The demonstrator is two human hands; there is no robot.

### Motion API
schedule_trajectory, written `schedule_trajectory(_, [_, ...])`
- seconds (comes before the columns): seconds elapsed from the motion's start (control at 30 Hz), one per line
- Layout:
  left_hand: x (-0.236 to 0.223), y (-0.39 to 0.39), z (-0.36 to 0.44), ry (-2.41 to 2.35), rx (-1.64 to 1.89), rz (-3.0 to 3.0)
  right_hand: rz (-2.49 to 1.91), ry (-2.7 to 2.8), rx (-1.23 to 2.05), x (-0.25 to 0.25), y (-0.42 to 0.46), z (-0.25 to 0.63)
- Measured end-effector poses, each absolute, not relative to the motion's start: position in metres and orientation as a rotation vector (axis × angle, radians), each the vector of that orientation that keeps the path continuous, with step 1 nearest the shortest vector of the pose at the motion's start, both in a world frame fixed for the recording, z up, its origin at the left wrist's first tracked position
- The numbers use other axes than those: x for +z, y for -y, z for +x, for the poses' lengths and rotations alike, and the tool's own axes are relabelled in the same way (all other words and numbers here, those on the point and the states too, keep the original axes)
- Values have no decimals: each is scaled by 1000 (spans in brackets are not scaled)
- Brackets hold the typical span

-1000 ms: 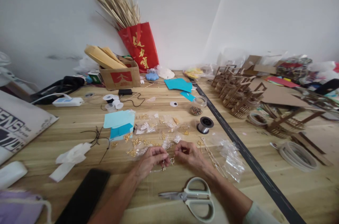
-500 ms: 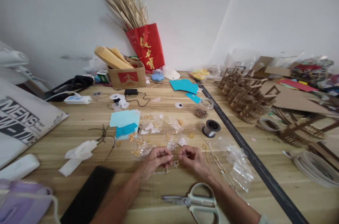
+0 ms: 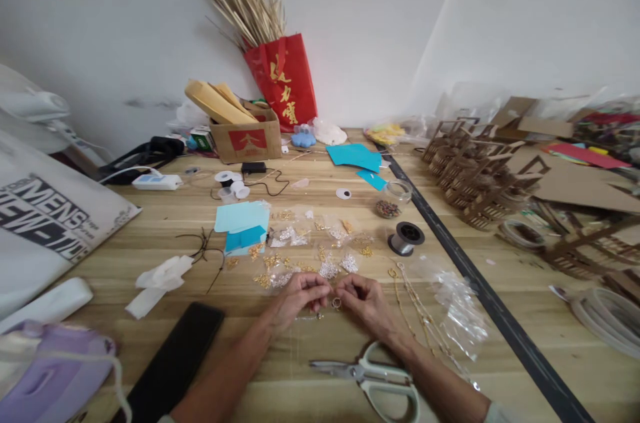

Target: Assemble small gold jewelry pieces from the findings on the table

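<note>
My left hand (image 3: 304,296) and my right hand (image 3: 361,296) meet fingertip to fingertip low over the table, both pinched closed. What they pinch is too small to make out. Just beneath the fingertips shows a small pale ring (image 3: 336,303). A short piece of thin chain (image 3: 311,317) lies under my left fingers. Beyond the hands are piles of silver findings (image 3: 329,269) and gold findings (image 3: 263,280). Scissors with pale handles (image 3: 370,373) lie in front of my right forearm. To its right are gold and silver chains (image 3: 417,306).
A wire spool (image 3: 406,238), a jar of beads (image 3: 389,209) and clear plastic bags (image 3: 463,309) are on the right. Blue card pieces (image 3: 243,217), a black phone (image 3: 175,359) and white cloth strips (image 3: 163,277) lie left. Brown woven baskets (image 3: 475,189) stand far right.
My right hand has closed in on my left, so the gap between their fingertips is nearly gone. The whole view has shifted slightly.
</note>
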State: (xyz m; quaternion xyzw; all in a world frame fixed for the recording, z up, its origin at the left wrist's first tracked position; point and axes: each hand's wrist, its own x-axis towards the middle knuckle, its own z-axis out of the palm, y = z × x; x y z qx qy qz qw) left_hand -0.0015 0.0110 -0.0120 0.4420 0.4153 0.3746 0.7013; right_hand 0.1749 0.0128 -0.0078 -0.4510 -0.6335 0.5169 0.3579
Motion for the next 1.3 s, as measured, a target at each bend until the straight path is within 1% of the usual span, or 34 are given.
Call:
schedule_trajectory(0.17, [-7, -12, -1, -851, 917, 855, -1177, 1630, 1230, -12, -13, 174])
schedule_trajectory(0.3, [-3, -11, 0, -777, 915, 754, -1174, 1670, 1134, -13, -11, 173])
schedule_trajectory(0.5, [0, -6, 5, -747, 909, 692, -1029, 1944, 880, -12, -6, 171])
schedule_trajectory(0.63, [3, -2, 10, -756, 901, 675, -915, 2116, 776, -11, -5, 169])
schedule_trajectory(0.87, [11, 2, 15, -803, 881, 711, -871, 2313, 630, -12, -6, 169])
schedule_trajectory(1.13, [7, 5, 12, -869, 858, 825, -881, 2512, 305, -2, -1, 169])
schedule_trajectory(1.3, [5, 8, 11, -948, 816, 994, -839, 2603, 138, -7, 2, 165])
